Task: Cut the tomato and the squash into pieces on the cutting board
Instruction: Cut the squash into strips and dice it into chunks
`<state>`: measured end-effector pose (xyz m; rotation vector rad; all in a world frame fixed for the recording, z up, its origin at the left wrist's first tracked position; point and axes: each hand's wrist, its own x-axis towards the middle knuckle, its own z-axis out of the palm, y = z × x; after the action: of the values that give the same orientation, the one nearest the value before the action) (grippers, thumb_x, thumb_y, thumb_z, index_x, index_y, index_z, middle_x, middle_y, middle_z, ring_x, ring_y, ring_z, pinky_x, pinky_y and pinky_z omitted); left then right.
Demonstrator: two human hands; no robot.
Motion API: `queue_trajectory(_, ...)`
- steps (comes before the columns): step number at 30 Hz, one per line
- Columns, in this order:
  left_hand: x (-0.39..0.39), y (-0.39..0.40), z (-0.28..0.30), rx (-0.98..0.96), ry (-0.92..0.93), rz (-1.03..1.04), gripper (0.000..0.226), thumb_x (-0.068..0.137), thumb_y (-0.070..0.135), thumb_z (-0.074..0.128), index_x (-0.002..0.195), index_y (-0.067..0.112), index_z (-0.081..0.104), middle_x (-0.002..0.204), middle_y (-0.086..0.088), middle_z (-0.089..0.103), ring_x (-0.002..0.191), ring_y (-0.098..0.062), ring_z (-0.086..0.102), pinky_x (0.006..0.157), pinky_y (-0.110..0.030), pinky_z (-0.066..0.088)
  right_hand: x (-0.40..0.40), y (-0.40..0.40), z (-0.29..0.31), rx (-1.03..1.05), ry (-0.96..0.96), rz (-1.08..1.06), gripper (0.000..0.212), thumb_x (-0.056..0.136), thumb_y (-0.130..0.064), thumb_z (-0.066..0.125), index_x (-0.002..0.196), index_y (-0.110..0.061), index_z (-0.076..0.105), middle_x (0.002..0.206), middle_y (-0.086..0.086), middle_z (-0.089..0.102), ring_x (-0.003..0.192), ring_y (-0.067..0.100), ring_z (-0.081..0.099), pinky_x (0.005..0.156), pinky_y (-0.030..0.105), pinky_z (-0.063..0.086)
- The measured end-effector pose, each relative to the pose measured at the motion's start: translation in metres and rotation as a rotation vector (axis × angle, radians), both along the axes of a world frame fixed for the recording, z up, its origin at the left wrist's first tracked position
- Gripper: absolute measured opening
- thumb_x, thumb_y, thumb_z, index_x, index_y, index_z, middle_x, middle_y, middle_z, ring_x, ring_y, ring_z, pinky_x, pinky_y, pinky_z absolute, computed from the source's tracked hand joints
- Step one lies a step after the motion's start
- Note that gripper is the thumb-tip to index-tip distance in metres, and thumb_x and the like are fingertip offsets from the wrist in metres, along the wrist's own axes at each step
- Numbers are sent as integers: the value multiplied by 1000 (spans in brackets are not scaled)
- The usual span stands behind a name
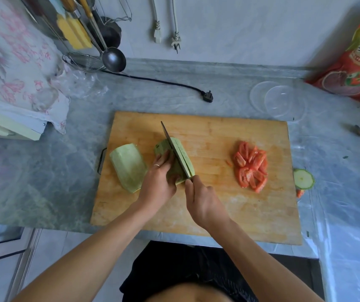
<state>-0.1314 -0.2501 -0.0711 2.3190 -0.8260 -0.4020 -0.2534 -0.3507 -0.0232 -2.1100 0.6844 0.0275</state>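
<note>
A wooden cutting board point(218, 205) lies on the counter. Two pale green squash halves lie on its left part: one half point(128, 167) lies alone at the far left. My left hand point(158, 179) holds the other half point(183, 152) down with curled fingers. My right hand point(204, 202) grips the handle of a knife point(173, 149), whose blade stands edge-down in that half, with thin slices to its right. A pile of red tomato wedges point(251, 166) lies on the board's right part.
A round squash end slice point(303, 178) and a tomato scrap lie just off the board's right edge. Clear plastic lids point(278, 101), a black plug and cord point(207, 96), a red bag point(357, 62), a ladle point(113, 59) and a cloth-covered appliance point(15, 83) ring the counter.
</note>
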Motion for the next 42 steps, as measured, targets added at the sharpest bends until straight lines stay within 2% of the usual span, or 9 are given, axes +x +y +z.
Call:
queue_trajectory(9,-4,-2,8,3,5,24,68,82,10,72,145,8,47,153,-12,42,142,-30,38,111,-43,40,-2,0,1,1,-36,-6,27,106,-26,38,85,-10,44,52,7,44,40,28,37,42,37,26)
queue_trajectory(16,-2,3,12,-29,52,27,59,85,12,73,140,10,54,149,-4,47,140,-17,40,111,-27,36,0,-11,21,170,170,29,34,105,-42,32,91,-13,45,73,14,58,56,34,57,49,45,51)
queue_trajectory(20,-4,-4,45,-143,259,318,21,95,29,62,103,12,70,105,1,69,92,-7,61,73,-9,43,4,-19,35,337,277,82,43,105,-45,30,102,-8,52,80,16,61,51,23,63,50,43,57)
queue_trajectory(22,3,-15,59,-99,304,371,44,96,48,54,80,8,60,77,-6,64,69,-14,58,59,-22,43,6,-22,35,386,309,84,44,105,-46,31,105,-8,53,82,16,63,51,21,64,55,46,59)
queue_trajectory(25,12,-35,74,99,321,250,53,98,51,47,82,2,63,76,-10,66,64,-20,60,58,-29,46,9,-27,35,464,363,89,45,103,-51,31,105,-12,53,86,16,68,58,24,69,59,43,61)
queue_trajectory(28,15,-47,80,182,280,212,47,100,37,42,86,-1,66,74,-10,68,59,-20,64,52,-30,50,19,-46,34,317,385,21,62,102,-55,29,106,-3,64,90,14,72,81,31,72,78,45,61)
queue_trajectory(33,11,-56,87,258,293,253,50,101,27,37,69,0,62,57,-10,66,34,-14,58,34,-22,43,51,-69,23,210,265,-62,38,99,-40,56,123,-10,58,81,12,73,69,27,74,72,45,62)
queue_trajectory(38,9,-60,90,310,264,281,51,101,30,34,66,5,62,54,-5,65,35,-15,59,42,-24,49,63,-57,11,129,356,81,41,98,-27,60,134,-9,52,82,12,69,61,23,66,57,30,57)
queue_trajectory(42,11,-62,94,379,218,261,51,102,34,31,70,7,61,57,-4,65,41,-15,63,49,-24,51,65,-57,4,94,389,91,39,97,-29,62,128,-6,54,71,7,65,61,21,66,65,35,61)
